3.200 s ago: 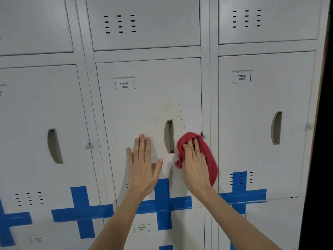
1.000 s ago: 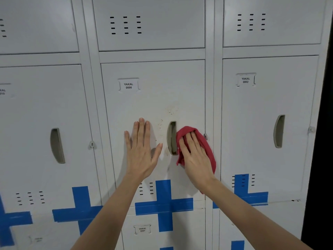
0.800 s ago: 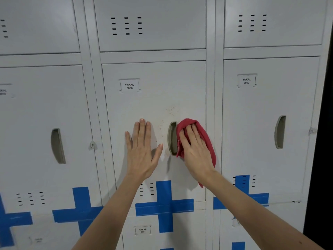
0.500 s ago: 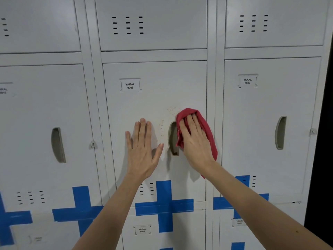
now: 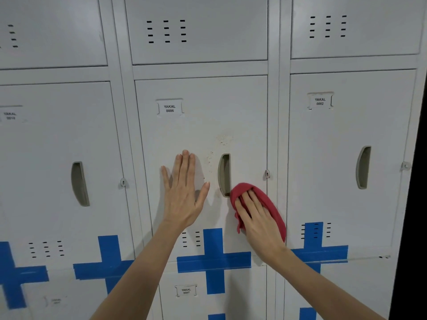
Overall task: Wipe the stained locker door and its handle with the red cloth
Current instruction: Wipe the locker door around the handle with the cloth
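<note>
The stained locker door, labelled YAKAL 0006, is the middle grey door in front of me. Brown specks sit above its recessed handle and more run down the handle's left side. My left hand lies flat on the door left of the handle, fingers spread, holding nothing. My right hand presses the bunched red cloth against the door just below and right of the handle's lower end.
Similar grey locker doors stand on both sides, above and below. Blue tape crosses mark the lower edges of the doors. A small latch tab sits on the stained door's right edge. Darkness fills the far right.
My right hand has slid the red cloth down from the area right of the handle's top to below its lower end. My left hand has stayed flat on the door.
</note>
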Available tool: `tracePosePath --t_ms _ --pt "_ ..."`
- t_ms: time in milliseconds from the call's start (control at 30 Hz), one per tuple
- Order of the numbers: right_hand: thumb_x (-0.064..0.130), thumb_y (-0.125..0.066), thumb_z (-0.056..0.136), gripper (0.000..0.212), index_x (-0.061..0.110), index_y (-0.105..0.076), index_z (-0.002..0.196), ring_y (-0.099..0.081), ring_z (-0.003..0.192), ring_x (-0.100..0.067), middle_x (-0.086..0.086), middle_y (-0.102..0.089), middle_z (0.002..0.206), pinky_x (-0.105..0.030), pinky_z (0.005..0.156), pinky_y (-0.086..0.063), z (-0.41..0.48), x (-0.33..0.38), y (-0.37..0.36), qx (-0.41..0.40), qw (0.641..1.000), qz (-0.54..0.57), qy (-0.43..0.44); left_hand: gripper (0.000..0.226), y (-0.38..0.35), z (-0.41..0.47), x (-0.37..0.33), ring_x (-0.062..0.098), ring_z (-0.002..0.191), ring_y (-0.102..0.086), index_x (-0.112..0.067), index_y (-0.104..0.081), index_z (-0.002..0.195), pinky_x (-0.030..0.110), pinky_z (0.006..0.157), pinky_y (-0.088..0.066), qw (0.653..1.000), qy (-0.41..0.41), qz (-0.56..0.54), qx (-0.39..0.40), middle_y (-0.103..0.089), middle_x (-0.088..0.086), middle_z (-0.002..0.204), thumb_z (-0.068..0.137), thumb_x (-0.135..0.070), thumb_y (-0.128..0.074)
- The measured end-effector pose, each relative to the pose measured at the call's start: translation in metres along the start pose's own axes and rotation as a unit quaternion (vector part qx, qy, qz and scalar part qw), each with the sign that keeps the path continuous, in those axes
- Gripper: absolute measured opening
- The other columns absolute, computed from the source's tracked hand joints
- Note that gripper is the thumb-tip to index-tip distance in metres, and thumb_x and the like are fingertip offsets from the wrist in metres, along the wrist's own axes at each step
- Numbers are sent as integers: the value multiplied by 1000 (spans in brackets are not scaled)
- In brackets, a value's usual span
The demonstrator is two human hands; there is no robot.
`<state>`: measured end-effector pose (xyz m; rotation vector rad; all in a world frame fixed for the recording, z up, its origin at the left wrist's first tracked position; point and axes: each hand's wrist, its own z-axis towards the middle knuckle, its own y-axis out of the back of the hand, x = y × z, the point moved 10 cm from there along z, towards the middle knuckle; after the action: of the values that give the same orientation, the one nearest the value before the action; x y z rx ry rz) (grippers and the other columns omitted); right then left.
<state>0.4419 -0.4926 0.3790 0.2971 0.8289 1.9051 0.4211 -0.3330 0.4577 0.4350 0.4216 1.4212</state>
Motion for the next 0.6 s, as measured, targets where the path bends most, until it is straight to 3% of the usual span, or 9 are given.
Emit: tracePosePath --t_ms 200,333,433,600 --pt "15 -94 44 106 13 -39 135 -54 122 -27 -9 -55 134 -38 92 -48 -15 15 -18 39 998 15 36 76 -6 -17 16 24 149 6 -10 -3 153 62 115 2 999 28 18 11 6 10 161 95 -58 -4" --pt "12 -89 49 94 16 -45 132 -52 123 -23 -5 -55 135 -34 89 -50 -8 40 -15 44 995 33 78 77 -8 -17 15 25 149 5 -9 -5 153 62 115 1 999 35 18 16 3 11 161 94 -59 -2" --pt "11 -81 63 81 17 -45 135 -46 129 -23 -4 -49 140 -36 96 -45 -5 44 -11 38 993 29 107 77 -8 -17 16 23 149 4 -10 -5 153 61 115 2 999 41 12 13 2 9 161 94 -59 -3" --pt "15 -87 55 87 17 -45 132 -51 123 -25 -7 -55 134 -41 95 -45 -11 23 -11 44 998 30 45 71 -4 -19 21 18 149 6 -11 -3 153 56 118 -1 1000 29 6 10 4 6 161 96 -52 -14"
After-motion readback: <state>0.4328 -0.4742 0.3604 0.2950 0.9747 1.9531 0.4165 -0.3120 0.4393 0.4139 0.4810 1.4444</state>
